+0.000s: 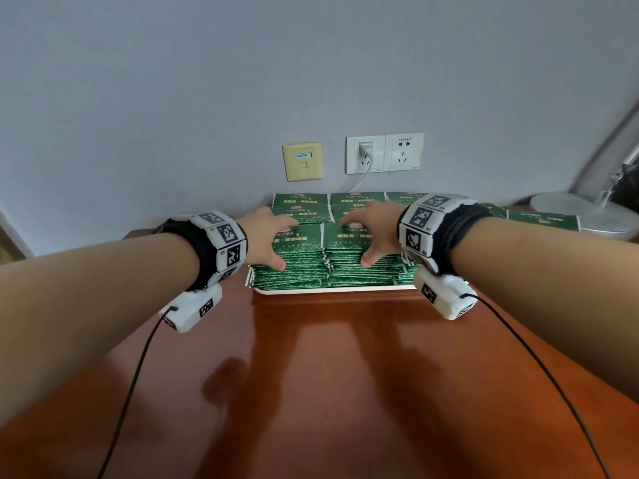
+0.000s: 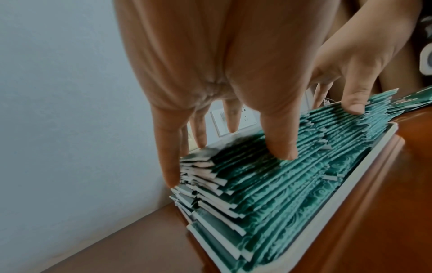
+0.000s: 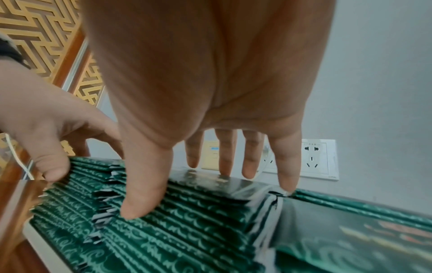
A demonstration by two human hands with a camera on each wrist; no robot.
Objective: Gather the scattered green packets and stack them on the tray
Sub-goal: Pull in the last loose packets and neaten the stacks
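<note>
Several stacks of green packets (image 1: 301, 271) fill a white tray (image 1: 332, 290) at the far edge of the table. My left hand (image 1: 276, 242) lies over the front left stack (image 2: 268, 194), its fingers straight on the top packet and its thumb against the stack's near edge. My right hand (image 1: 363, 240) lies the same way over the neighbouring stack (image 3: 187, 230), fingers spread and thumb on the front edge. More green packets (image 1: 543, 219) lie lower down to the right, beyond my right wrist.
The brown wooden table (image 1: 328, 375) stretches towards me. On the wall behind the tray are a double socket (image 1: 384, 153) with a plugged charger and a yellow plate (image 1: 302, 161). A round silver lamp base (image 1: 587, 216) stands at the right.
</note>
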